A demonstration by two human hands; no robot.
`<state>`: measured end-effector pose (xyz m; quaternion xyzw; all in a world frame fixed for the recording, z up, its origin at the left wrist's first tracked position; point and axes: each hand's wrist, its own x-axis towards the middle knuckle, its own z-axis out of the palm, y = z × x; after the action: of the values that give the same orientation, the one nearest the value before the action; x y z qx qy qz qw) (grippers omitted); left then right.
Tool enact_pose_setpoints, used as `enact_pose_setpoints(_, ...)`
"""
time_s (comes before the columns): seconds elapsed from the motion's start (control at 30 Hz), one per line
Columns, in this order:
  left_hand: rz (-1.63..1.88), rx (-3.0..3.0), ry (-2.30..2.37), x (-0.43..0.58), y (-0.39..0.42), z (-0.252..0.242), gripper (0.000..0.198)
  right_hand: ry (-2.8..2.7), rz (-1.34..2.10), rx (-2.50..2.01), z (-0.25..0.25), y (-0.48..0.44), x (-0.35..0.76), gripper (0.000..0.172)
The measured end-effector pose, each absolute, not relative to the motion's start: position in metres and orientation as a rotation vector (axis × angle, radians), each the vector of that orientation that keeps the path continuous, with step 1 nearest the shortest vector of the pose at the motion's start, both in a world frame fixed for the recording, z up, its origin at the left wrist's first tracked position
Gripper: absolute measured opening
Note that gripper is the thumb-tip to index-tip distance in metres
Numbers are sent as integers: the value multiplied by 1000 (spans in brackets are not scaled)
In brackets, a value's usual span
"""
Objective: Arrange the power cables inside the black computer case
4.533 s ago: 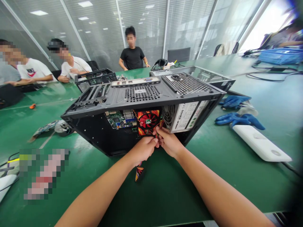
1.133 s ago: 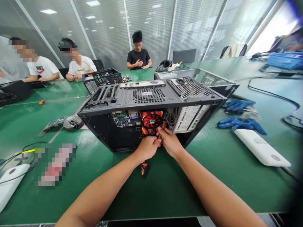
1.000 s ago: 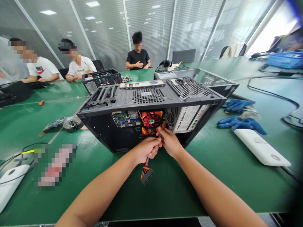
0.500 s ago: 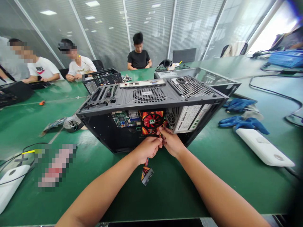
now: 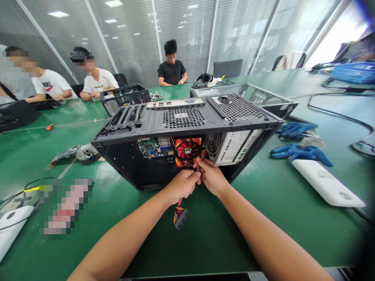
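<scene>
A multicoloured bundle of thin insulated wires runs through the person's two hands at the open side of a black metal computer case. Its loose end, a black plastic rectangular connector with a row of slots, hangs below the left hand, in front of the case. That hand is curled closed around the bundle; the right hand, touching it fingertip to fingertip, pinches the strands higher up, though its fingers partly hide what they clasp.

Just behind the hands sits a red-bladed fan with a flame-patterned frame. To its right is a grey metal power supply with white labels; to its left, a green circuit board.

The step in hand looks like sorting or separating wires near the fan. The next move seems to call for a steady hold with the left and fine fingertip work with the right, keeping strands off the fan blades.

Farther right on the glossy green table lie crumpled blue gloves, just beside a long white plastic device.
</scene>
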<state>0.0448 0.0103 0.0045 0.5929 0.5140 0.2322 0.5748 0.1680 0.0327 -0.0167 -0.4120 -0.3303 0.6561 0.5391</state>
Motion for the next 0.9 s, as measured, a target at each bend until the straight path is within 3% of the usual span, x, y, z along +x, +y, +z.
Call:
enact_pose_setpoints(0.27,404,605,721,33,16,16,32,-814,1655,-936,-15,33,174,39)
enact_pose_setpoints(0.67,604,817,954,49,6,6,33,-864,1656,-954,-17,33,173,42)
enact_pose_setpoints(0.9,466,656,815,43,10,10,30,-856,1612,-981,-16,32,172,43)
